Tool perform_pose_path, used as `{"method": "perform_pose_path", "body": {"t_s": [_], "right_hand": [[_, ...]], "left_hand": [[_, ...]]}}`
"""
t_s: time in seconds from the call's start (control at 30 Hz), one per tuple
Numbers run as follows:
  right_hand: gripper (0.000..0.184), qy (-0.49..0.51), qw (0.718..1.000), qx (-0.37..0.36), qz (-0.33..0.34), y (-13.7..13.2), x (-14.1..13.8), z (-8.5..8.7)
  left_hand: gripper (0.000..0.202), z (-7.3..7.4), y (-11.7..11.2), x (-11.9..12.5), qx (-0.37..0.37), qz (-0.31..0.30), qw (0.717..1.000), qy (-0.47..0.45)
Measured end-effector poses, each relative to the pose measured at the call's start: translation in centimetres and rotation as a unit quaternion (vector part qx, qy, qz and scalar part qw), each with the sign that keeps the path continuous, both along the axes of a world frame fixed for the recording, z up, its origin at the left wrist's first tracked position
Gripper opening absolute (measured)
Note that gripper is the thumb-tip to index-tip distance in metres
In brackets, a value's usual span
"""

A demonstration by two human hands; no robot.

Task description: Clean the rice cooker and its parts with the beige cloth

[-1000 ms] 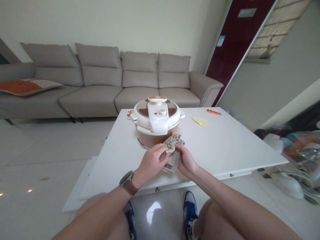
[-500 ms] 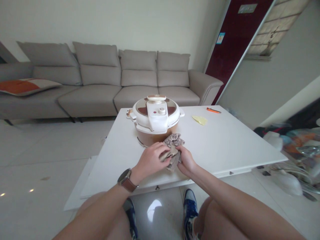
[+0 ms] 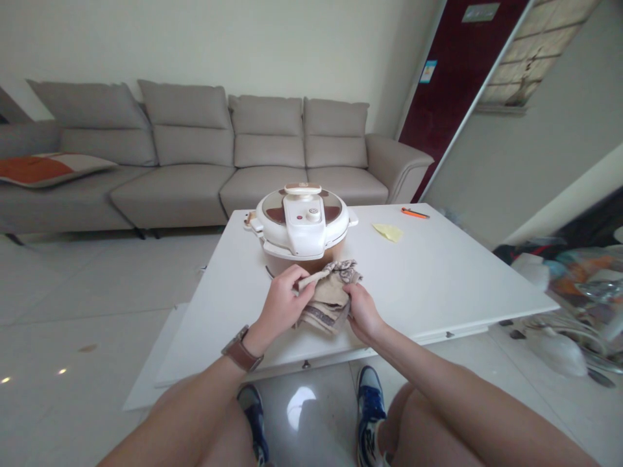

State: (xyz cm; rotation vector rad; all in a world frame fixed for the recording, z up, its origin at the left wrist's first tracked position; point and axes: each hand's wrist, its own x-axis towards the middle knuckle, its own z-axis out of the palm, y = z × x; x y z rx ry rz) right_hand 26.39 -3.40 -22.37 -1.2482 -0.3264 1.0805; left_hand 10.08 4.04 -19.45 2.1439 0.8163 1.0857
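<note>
A crumpled beige and brown patterned cloth (image 3: 327, 299) is stretched between both hands just above the white table (image 3: 438, 279). My left hand (image 3: 282, 303), with a brown-strapped watch on its wrist, pinches the cloth's left edge. My right hand (image 3: 361, 312) grips its right side, fingers closed. Directly behind the cloth stands a cream and brown electric pressure cooker (image 3: 302, 227) with its lid on.
A yellow scrap (image 3: 388, 232) and an orange pen-like tool (image 3: 415, 213) lie at the table's far right. A grey sofa (image 3: 204, 162) with an orange cushion (image 3: 34, 168) fills the back. Clutter and bags (image 3: 574, 292) sit on the floor at right. My knees and blue shoes show below.
My left hand has pulled leftward and up, spreading the bunched cloth wider between the hands. The view has shifted slightly.
</note>
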Motion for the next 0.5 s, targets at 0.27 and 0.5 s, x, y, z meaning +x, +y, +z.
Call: {"method": "perform_pose_path", "body": {"t_s": [0.27, 0.5], "right_hand": [[0.007, -0.042, 0.999, 0.006, 0.014, 0.1, 0.0, -1.2], [0.010, 0.090, 0.996, -0.013, 0.023, -0.3, -1.0, 1.1]], "left_hand": [[0.014, 0.3, 0.1, -0.2, -0.002, 0.064, 0.998, -0.024], [0.012, -0.1, -0.9, -0.1, 0.111, -0.002, 0.994, 0.013]]}}
